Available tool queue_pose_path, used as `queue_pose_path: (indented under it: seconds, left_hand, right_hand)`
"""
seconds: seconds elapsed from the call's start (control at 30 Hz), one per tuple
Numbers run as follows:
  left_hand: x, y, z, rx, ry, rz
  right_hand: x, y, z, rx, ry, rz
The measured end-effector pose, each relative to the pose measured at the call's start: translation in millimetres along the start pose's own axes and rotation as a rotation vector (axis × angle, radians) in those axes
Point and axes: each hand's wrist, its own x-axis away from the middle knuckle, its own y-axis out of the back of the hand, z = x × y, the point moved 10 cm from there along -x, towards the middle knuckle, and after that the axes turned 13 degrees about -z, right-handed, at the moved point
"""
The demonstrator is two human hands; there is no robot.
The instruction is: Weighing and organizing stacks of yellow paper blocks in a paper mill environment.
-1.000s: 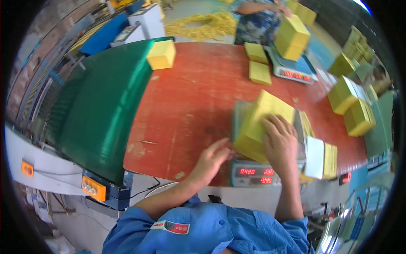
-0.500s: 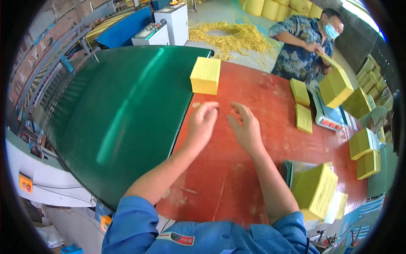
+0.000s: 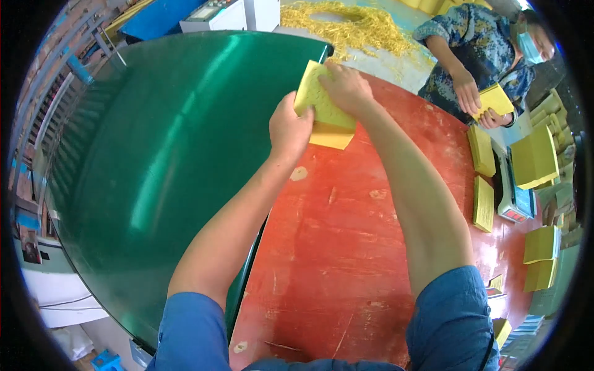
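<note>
At the far end of the red table, by the green surface's edge, sits a block-like stack of yellow paper [image 3: 334,135]. A tilted upper part of it, a bundle of yellow paper [image 3: 314,93], is between my hands. My left hand [image 3: 291,128] grips the bundle's near left side, thumb on its face. My right hand [image 3: 348,89] closes over its far right edge; some of those fingertips are hidden. Beneath the bundle, the lower part of the stack shows its front side.
A co-worker [image 3: 473,59] across the table holds a small yellow bundle [image 3: 495,101]. Close by are a scale [image 3: 516,201] bearing a yellow stack [image 3: 535,157], and two thin stacks [image 3: 484,204]. The red table [image 3: 334,247] adjoins a smooth green surface [image 3: 154,154]. Yellow shreds [image 3: 352,28] cover the floor beyond.
My empty hands have reached forward and closed on the yellow stack, whose upper part is now tilted. The co-worker's hands have left the scale's stack with a bundle. My view has shifted.
</note>
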Motion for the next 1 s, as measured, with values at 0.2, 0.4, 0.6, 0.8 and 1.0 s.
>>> queue_pose_path:
  seconds: [0.2,0.4,0.6,0.8,1.0]
  left_hand:
    - [64,18,-15,-0.005,0.013,0.171]
    - [176,66,-35,0.237,0.251,0.582]
    - [278,130,-66,0.275,0.408,0.966]
    - [417,138,-131,0.274,0.430,1.464]
    - [441,155,-180,-0.033,-0.041,0.993]
  right_hand:
    - [81,45,-2,0.138,-0.083,0.016]
    - [212,139,19,0.268,-0.214,0.124]
    - [388,261,50,0.036,-0.305,0.121]
    - [581,360,63,-0.411,-0.631,0.116]
    - [623,438,75,-0.517,-0.510,-0.039]
